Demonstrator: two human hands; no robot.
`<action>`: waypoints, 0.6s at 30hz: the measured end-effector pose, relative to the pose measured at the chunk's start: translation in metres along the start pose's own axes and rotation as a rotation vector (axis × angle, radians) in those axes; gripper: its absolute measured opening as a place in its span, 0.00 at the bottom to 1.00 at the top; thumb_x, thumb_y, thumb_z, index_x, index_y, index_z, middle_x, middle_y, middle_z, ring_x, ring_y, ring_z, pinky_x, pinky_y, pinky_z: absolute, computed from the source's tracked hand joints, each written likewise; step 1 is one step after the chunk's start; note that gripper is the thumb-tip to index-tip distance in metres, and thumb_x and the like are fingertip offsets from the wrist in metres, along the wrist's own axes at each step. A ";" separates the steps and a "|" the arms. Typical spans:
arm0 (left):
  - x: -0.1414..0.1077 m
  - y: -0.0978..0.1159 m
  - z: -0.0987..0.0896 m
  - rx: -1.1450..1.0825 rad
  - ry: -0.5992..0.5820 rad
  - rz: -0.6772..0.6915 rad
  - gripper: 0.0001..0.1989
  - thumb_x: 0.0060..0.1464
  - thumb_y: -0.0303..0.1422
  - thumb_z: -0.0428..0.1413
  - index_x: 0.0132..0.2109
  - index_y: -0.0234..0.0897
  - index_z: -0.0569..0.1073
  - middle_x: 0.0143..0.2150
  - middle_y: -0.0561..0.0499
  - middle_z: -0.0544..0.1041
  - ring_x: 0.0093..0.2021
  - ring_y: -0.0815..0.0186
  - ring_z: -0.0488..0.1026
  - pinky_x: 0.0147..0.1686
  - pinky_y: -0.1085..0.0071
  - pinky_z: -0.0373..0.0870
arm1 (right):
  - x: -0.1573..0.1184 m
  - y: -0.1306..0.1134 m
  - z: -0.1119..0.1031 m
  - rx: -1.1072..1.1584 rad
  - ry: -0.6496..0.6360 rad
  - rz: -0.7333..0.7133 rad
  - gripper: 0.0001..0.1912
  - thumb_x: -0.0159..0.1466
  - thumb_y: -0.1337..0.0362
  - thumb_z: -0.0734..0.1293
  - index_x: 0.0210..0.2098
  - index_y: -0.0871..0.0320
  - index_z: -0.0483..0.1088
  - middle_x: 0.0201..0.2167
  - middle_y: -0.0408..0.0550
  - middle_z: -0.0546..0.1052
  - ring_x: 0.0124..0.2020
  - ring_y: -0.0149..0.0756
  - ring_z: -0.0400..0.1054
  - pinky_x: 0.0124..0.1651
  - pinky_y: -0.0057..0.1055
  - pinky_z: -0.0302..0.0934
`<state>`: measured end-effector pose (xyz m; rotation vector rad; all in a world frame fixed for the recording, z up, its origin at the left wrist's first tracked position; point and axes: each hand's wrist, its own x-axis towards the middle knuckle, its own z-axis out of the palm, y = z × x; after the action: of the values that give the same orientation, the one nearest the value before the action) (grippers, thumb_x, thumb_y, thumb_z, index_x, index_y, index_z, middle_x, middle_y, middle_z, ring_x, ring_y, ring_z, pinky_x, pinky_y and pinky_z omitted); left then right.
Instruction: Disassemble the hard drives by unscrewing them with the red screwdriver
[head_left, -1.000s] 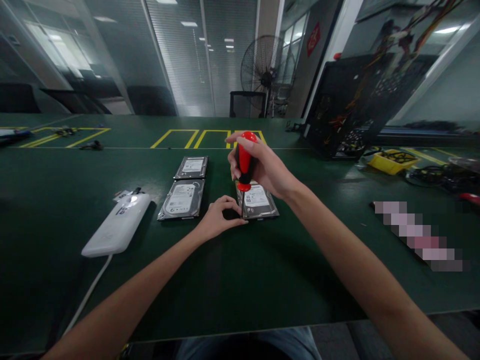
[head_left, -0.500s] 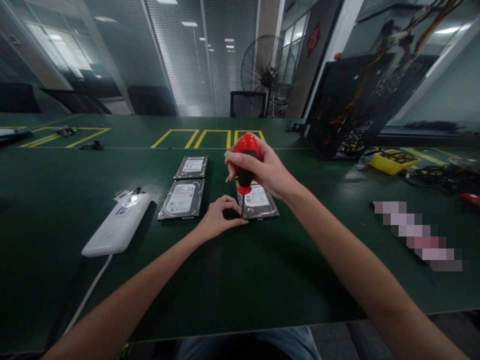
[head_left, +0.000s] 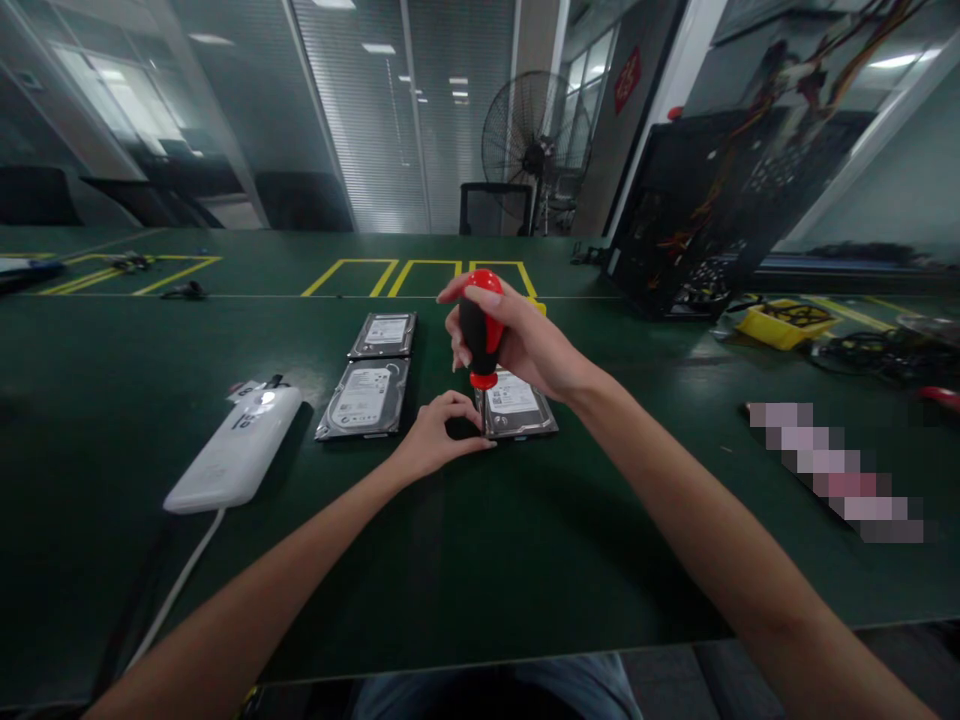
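My right hand [head_left: 517, 325] is wrapped around the red and black handle of a screwdriver [head_left: 482, 340], held nearly upright. The screwdriver's shaft points down at the near left corner of a hard drive [head_left: 517, 405] lying label up; the exact contact of the tip is too small to make out. My left hand [head_left: 439, 430] curves around that same corner, fingertips at the drive's left side and thumb along its near edge. Left of my hands lie two more drives, a larger hard drive [head_left: 364, 398] in front and a smaller hard drive [head_left: 384, 334] behind it, both label up.
On the green table [head_left: 450, 570], a white power bank [head_left: 234, 450] with a cable lies to the left. A pixelated flat object [head_left: 836, 470] is at the right. Further back stand a yellow tray [head_left: 784, 325], tangled cables [head_left: 870, 350] and a black computer case [head_left: 697, 210]. Yellow tape marks the far side.
The screwdriver's handle has tilted slightly to the left and turned in my right hand, whose fingers have shifted around it. My left hand and the drives stay put.
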<state>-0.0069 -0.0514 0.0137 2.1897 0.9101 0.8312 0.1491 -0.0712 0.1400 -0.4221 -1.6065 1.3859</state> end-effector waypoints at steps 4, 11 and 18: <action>0.000 0.003 -0.001 -0.003 -0.003 -0.011 0.08 0.44 0.36 0.64 0.32 0.39 0.76 0.40 0.51 0.71 0.45 0.61 0.69 0.50 0.60 0.63 | 0.000 0.001 -0.002 0.011 -0.013 0.002 0.14 0.63 0.54 0.63 0.40 0.58 0.63 0.30 0.41 0.66 0.29 0.26 0.64 0.40 0.30 0.64; -0.001 0.001 -0.002 0.011 -0.006 -0.010 0.09 0.44 0.37 0.64 0.33 0.39 0.76 0.41 0.51 0.71 0.45 0.61 0.69 0.50 0.58 0.63 | 0.001 0.007 -0.004 -0.018 0.056 -0.064 0.15 0.58 0.56 0.68 0.36 0.57 0.61 0.29 0.39 0.69 0.28 0.26 0.66 0.41 0.33 0.66; -0.001 0.000 -0.001 -0.006 -0.010 0.003 0.10 0.45 0.38 0.64 0.33 0.38 0.75 0.41 0.51 0.70 0.45 0.61 0.69 0.50 0.59 0.63 | 0.001 0.005 -0.005 0.015 0.086 -0.035 0.15 0.58 0.54 0.67 0.37 0.58 0.63 0.27 0.40 0.67 0.28 0.27 0.65 0.41 0.34 0.66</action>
<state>-0.0082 -0.0513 0.0139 2.1889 0.8980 0.8228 0.1514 -0.0658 0.1353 -0.4378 -1.5260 1.3350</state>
